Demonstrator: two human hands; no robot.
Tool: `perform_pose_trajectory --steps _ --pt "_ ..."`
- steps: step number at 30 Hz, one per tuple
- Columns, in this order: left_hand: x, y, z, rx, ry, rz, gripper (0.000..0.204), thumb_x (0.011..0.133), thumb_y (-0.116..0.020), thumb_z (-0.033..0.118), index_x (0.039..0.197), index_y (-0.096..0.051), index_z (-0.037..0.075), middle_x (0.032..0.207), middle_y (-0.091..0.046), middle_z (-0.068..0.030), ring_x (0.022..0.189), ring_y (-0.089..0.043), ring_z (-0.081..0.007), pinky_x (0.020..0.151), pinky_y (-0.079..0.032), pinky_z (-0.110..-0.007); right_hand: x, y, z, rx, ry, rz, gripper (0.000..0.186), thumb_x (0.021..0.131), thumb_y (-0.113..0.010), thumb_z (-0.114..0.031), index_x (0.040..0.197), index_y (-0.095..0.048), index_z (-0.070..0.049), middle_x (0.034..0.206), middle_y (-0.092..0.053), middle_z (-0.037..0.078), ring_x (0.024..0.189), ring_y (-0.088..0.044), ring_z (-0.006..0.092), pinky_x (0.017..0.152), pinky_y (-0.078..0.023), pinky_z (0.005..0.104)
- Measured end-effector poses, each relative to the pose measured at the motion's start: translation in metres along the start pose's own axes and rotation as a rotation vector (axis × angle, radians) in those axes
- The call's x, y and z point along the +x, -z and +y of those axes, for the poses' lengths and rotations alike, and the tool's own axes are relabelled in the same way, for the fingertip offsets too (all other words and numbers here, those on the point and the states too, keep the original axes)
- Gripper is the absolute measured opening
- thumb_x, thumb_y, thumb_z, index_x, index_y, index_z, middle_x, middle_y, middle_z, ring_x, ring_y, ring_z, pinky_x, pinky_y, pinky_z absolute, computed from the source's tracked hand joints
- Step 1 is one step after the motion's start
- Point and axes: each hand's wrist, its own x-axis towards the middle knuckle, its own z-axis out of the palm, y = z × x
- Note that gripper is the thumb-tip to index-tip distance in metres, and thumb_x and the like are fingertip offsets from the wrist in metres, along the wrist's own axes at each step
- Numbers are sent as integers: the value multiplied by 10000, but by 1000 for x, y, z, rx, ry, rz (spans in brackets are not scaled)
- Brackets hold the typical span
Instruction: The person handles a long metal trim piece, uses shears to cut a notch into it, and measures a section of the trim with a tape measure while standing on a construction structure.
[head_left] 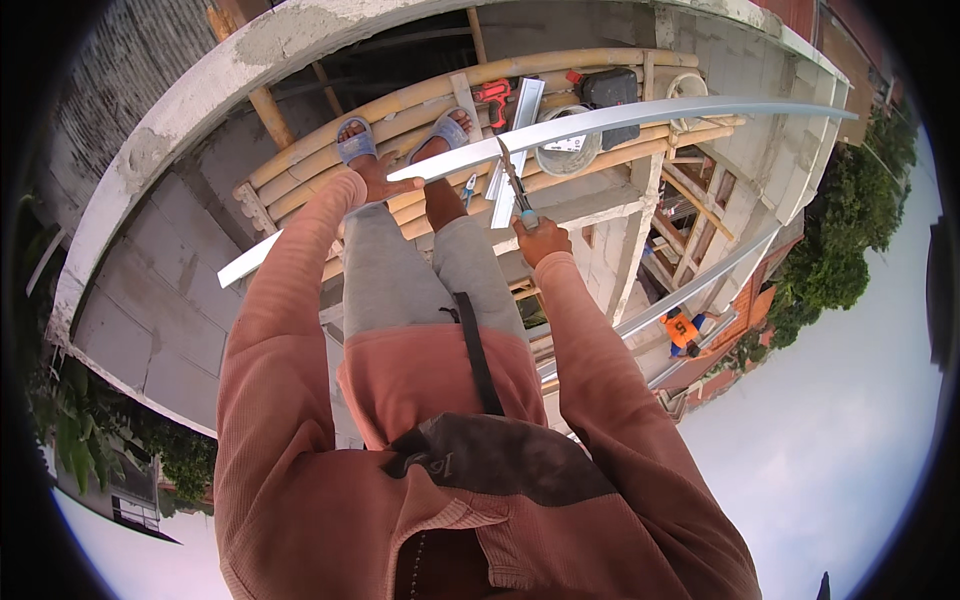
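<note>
A long metal strip (pixel 600 118) runs slantwise across the person's legs, above a platform of bamboo poles (pixel 590 58). The left hand (pixel 380 183) lies over the strip toward its left end, the thumb stretched out along it; whether the other fingers curl round the metal I cannot tell. To the right of that, at the near edge of the strip, the right hand (pixel 542 241) has its fingers closed on the handles of metal snips (pixel 516 188). The blades overlap the strip's near edge; whether they bite into it is too small to tell.

Beneath the strip, 2 sandalled feet show past its far edge, as do a red drill (pixel 493 96) and a dark case (pixel 608 88). Shorter metal lengths (pixel 523 108) pass under it, and a bucket (pixel 570 171) is partly covered by it. Near the strip's near edge lies a small blue-handled tool (pixel 469 188). Well apart from it, at the lower right, is 1 person in an orange top (pixel 681 329).
</note>
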Motion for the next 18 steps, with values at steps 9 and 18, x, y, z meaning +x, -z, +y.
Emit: perform_pose_trajectory --steps 9,18 --pt "-6 4 25 -129 -131 -220 906 722 -698 468 1524 -377 198 1360 -591 -199 1241 -565 -366 1069 -429 -392 26 -47 33 89 22 104 519 835 -648 -438 1152 -610 -29 1095 -675 279 1057 -635 459 947 -500 524" --pt "-28 17 30 -147 -127 -231 892 710 -696 503 1469 -447 106 1249 -645 -213 1166 -604 -353 1009 -461 -382 -72 30 47 778 -25 -579 309 826 -708 -338 1014 -675 -95 831 -628 58 762 -597 166 642 -473 330"
